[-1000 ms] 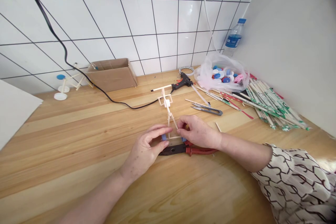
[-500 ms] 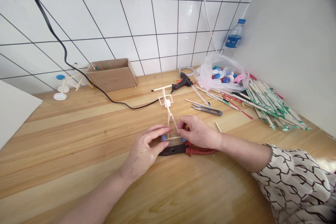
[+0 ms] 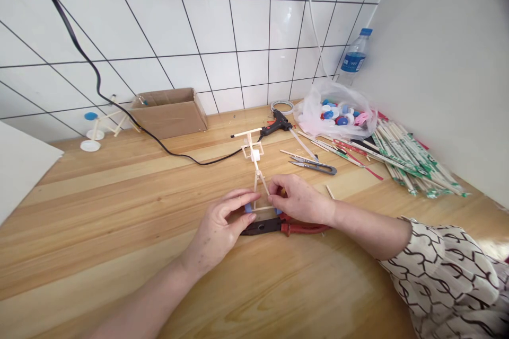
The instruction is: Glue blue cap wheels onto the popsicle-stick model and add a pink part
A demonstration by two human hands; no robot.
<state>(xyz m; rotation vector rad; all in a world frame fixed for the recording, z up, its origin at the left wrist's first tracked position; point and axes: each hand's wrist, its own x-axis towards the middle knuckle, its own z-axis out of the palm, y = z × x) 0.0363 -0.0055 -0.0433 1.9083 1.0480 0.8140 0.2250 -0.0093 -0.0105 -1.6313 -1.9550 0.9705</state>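
A small frame of wooden sticks (image 3: 256, 164) with a white cap at its far part and blue caps at its near corners stands on the table. My left hand (image 3: 222, 220) is closed on its near left corner, around the blue cap (image 3: 248, 207). From the other side, my right hand (image 3: 296, 198) pinches the near right corner, by the slanted stick and the other blue cap. Some fingertips are hidden behind the hands. Red-handled pliers (image 3: 304, 228) lie just in front of the frame, below both hands.
Behind the frame lie a black glue gun (image 3: 277, 123) and grey thread snips (image 3: 313, 165). A bag of bottle caps (image 3: 338, 111), a water bottle (image 3: 354, 58) and wrapped chopsticks (image 3: 413, 159) sit at the right. A cardboard box (image 3: 170, 116) and another stick model (image 3: 90, 145) are back left.
The far end of the stick frame has shifted very slightly to the right. Both hands keep their hold in nearly the same place.
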